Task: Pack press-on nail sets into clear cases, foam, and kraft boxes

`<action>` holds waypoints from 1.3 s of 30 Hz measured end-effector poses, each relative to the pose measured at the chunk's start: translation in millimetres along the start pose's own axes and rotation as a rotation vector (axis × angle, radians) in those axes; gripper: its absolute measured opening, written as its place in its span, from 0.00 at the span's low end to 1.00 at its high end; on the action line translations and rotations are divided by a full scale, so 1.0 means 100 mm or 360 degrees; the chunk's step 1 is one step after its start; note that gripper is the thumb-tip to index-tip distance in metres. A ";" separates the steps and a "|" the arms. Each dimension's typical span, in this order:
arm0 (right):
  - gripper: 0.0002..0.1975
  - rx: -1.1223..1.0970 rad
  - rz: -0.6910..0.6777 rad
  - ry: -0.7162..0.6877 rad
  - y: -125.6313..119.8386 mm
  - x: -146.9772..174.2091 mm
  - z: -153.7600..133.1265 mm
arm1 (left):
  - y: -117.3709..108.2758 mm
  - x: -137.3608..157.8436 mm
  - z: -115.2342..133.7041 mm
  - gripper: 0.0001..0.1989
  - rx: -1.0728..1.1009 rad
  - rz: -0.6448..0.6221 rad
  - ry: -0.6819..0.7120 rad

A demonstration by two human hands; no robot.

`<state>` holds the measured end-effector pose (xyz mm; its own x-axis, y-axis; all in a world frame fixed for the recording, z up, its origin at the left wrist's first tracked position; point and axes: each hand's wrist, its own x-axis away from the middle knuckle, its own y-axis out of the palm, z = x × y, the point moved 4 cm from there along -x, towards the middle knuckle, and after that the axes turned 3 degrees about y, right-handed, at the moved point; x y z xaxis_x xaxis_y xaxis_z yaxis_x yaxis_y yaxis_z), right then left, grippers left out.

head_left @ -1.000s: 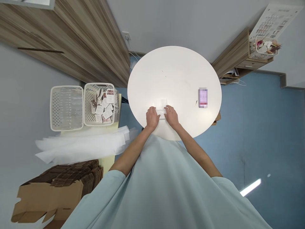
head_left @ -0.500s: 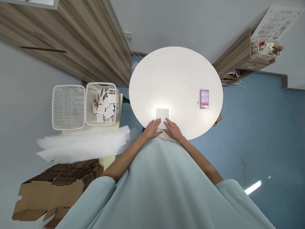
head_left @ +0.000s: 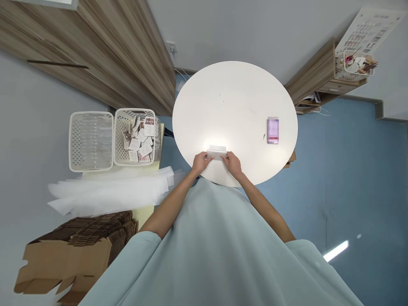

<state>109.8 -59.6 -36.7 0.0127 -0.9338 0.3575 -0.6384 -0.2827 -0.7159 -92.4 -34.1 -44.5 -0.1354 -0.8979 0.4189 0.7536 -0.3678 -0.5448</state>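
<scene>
A small whitish, slightly see-through sheet (head_left: pixel 217 154), folded or rolled into a flat bundle, sits at the near side of the white oval table (head_left: pixel 236 93). Its upper flap lies on the tabletop. My left hand (head_left: pixel 200 162) grips the bundle's left end, thumb on the near side. At the opposite end my right hand (head_left: pixel 233 163) pinches it the same way. Whether anything lies inside the folds is hidden.
A phone-like object (head_left: pixel 273 130) with a blurred screen lies on the table's right. At left stand a basket of clear plastic pieces (head_left: pixel 91 142), a basket of printed packets (head_left: pixel 140 140), a stack of white sheets (head_left: pixel 111 191) and flattened cardboard boxes (head_left: pixel 70 259).
Both hands have moved away from my body and slightly apart, from lying flat over the sheet to gripping its ends. The sheet's near part is now folded up into a bundle.
</scene>
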 end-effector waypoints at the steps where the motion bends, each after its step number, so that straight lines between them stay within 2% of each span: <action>1: 0.17 -0.0033 0.0002 0.0054 0.00 -0.05 0.00 | 0.01 -0.03 0.02 0.11 -0.0028 0.0029 -0.0028; 7: 0.14 -0.0034 -0.0019 0.0331 0.00 -0.27 0.00 | 0.05 -0.13 0.11 0.15 -0.0211 0.0124 -0.0126; 9: 0.21 0.0076 0.0044 0.0260 -0.04 -0.32 -0.05 | 0.06 -0.14 0.13 0.15 -0.0255 0.0134 -0.0146; 11: 0.26 0.0202 0.0117 0.0067 -0.09 -0.37 -0.13 | 0.05 -0.14 0.13 0.13 -0.0268 0.0155 -0.0161; 13: 0.26 0.0304 0.0103 -0.0159 -0.11 -0.40 -0.21 | 0.04 -0.10 0.11 0.12 -0.0222 0.0228 -0.0184; 16: 0.23 0.0387 -0.0027 -0.0381 -0.10 -0.39 -0.29 | 0.00 0.01 0.02 0.19 -0.0079 0.0363 -0.0298; 18: 0.22 0.0405 -0.0052 -0.0385 -0.07 -0.32 -0.30 | -0.01 0.09 -0.03 0.21 0.0032 0.0359 -0.0380; 22: 0.21 0.0398 -0.0079 -0.0264 0.07 -0.09 -0.33 | -0.04 0.17 -0.10 0.17 0.0192 0.0257 -0.0405; 27: 0.24 0.0335 -0.0207 -0.0234 0.38 0.07 -0.54 | -0.24 0.22 -0.27 0.11 0.0134 0.0264 -0.0288; 33: 0.22 0.0248 -0.0353 -0.0342 0.72 0.02 -0.98 | -0.60 0.47 -0.68 0.09 0.0038 0.0429 -0.0355; 36: 0.22 0.0276 -0.0395 -0.0367 0.76 0.02 -1.08 | -0.68 0.53 -0.74 0.09 0.0007 0.0443 -0.0371; 39: 0.22 0.0224 -0.0410 -0.0364 0.70 0.06 -1.05 | -0.72 0.58 -0.68 0.08 -0.0008 0.0486 -0.0359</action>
<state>-15.4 -62.2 -21.4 0.3410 -0.8485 0.4047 -0.4802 -0.5273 -0.7010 -198.3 -75.9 -30.7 0.2406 -0.8907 0.3857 0.7341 -0.0930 -0.6726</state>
